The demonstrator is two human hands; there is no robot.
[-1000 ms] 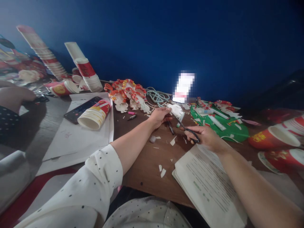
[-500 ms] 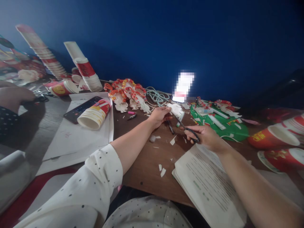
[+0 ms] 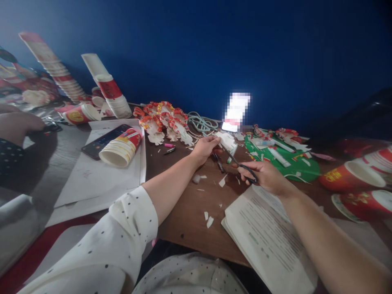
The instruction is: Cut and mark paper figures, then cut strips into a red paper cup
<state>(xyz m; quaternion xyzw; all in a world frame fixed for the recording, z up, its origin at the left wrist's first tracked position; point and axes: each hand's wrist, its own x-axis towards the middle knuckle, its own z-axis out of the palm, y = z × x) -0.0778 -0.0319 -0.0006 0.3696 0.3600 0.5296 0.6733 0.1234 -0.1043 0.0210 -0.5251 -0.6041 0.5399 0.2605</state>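
Note:
My right hand [image 3: 259, 173] is closed around the black handles of a pair of scissors [image 3: 250, 174], whose blades point up and left. Those blades reach a white paper cutout [image 3: 227, 141] with an uneven, finger-like edge. My left hand [image 3: 206, 148] pinches the cutout at its left side, thumb on top, close to the scissor tips. Part of the cutout is hidden by the fingers and blades. Beneath my hands lie a dark pen [image 3: 219, 163] and white paper scraps [image 3: 223, 180] on the brown table [image 3: 183, 220].
A heap of red-and-white paper pieces [image 3: 165, 118] and a coiled cable [image 3: 202, 122] lie behind. At right are a green sheet [image 3: 298, 167], red paper cups [image 3: 352, 176] and a booklet [image 3: 269, 241]. Left, stacked cups [image 3: 118, 153] rest on a phone [image 3: 92, 147]. Another person's arm [image 3: 20, 124] is far left.
Both hands stay almost in place. The paper cutout has shifted and turned very slightly at the scissor blades.

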